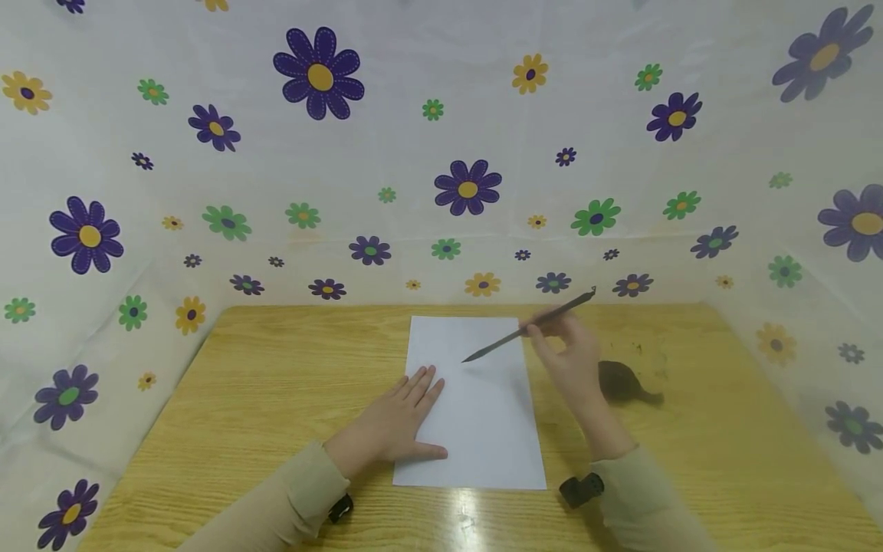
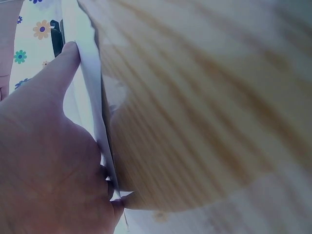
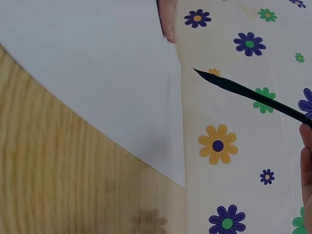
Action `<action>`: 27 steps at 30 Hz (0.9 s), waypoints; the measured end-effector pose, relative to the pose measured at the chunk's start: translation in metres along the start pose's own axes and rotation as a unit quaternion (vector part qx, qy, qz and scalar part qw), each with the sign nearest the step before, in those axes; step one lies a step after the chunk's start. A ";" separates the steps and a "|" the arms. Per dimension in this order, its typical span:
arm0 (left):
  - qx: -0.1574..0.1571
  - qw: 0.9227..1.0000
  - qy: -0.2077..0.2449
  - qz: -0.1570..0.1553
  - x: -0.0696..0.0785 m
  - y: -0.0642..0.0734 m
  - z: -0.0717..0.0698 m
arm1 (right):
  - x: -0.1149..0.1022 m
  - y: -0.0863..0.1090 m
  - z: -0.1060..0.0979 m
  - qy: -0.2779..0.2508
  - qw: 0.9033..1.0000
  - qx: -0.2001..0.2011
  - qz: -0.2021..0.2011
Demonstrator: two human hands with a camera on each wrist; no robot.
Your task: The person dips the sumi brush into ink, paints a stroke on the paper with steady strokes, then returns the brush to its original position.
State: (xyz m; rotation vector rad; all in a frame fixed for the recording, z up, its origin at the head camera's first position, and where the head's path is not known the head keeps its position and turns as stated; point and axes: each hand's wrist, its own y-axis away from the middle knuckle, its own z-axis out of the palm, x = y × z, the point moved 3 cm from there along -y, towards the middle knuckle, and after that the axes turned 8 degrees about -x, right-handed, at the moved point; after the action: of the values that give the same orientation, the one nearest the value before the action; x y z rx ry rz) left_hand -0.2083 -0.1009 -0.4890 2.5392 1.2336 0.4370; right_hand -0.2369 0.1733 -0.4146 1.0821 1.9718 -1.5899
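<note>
A sheet of white paper (image 1: 486, 422) lies on the wooden table in front of me. My left hand (image 1: 393, 424) rests flat on the paper's left edge, fingers straight and thumb spread out. In the left wrist view, that hand (image 2: 44, 146) shows beside the paper's edge (image 2: 92, 73). My right hand (image 1: 567, 356) pinches a dark calligraphy brush (image 1: 507, 338) by its handle, slanted over the upper part of the sheet. Its pointed black tip (image 3: 214, 79) appears apart from the paper in the right wrist view. No marks show on the sheet.
Behind my right wrist lies a black, leaf-shaped object (image 1: 623, 382) with a narrow tail, partly hidden. Small dark specks dot the table near it. A white cloth with printed flowers (image 1: 386, 153) rises around the back and sides of the wooden table (image 1: 276, 399).
</note>
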 end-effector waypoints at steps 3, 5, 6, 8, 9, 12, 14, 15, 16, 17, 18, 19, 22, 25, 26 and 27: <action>0.001 1.000 0.002 0.000 0.000 0.000 0.000 | 0.000 0.002 0.005 0.005 1.000 -0.007 -0.003; 0.001 1.000 0.002 0.000 0.000 0.000 0.000 | 0.000 0.003 0.009 0.011 1.000 -0.012 -0.003; 0.001 1.000 0.003 0.000 0.000 0.000 0.000 | -0.001 0.004 0.011 0.015 1.000 -0.014 -0.004; 0.001 1.000 0.003 0.000 0.001 0.001 0.000 | -0.001 0.005 0.014 0.022 1.000 -0.018 -0.003; 0.001 1.000 0.003 0.000 0.001 0.001 0.000 | -0.002 0.005 0.016 0.024 0.999 -0.021 -0.004; 0.002 1.000 0.002 0.001 0.001 0.001 0.001 | -0.003 0.006 0.020 0.029 0.999 -0.023 -0.015; 0.003 1.000 0.000 0.001 0.001 0.001 0.001 | -0.002 0.007 0.023 0.030 0.999 -0.023 -0.020; 0.003 1.000 -0.002 0.001 0.001 0.001 0.002 | -0.001 0.007 0.024 0.029 0.999 -0.023 -0.023; 0.004 1.000 -0.003 0.001 0.001 0.001 0.002 | -0.001 0.008 0.025 0.029 0.999 -0.023 -0.025; 0.004 1.000 -0.004 0.001 0.001 0.001 0.002 | 0.000 0.008 0.026 0.029 0.999 -0.023 -0.028; 0.005 1.000 -0.005 0.001 0.001 0.001 0.002 | 0.000 0.008 0.027 0.032 0.999 -0.024 -0.029; 0.005 1.000 -0.006 0.001 0.001 0.000 0.002 | 0.001 0.009 0.028 0.035 0.999 -0.024 -0.031; 0.007 1.000 -0.006 0.000 0.001 0.000 0.003 | 0.001 0.009 0.029 0.043 0.998 -0.026 -0.039; 0.009 1.000 -0.006 0.000 0.001 0.000 0.004 | 0.000 0.010 0.030 0.050 0.998 -0.029 -0.039; 0.009 1.000 -0.006 -0.001 0.001 0.000 0.004 | 0.000 0.010 0.031 0.051 0.998 -0.030 -0.038; 0.009 1.000 -0.006 -0.001 0.001 0.000 0.004 | 0.000 0.010 0.031 0.053 0.997 -0.032 -0.037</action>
State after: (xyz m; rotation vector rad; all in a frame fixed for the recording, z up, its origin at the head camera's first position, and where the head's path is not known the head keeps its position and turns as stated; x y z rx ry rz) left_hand -0.2065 -0.1006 -0.4926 2.5506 1.2418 0.4101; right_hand -0.2343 0.1444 -0.4297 1.1023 2.1395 -1.5233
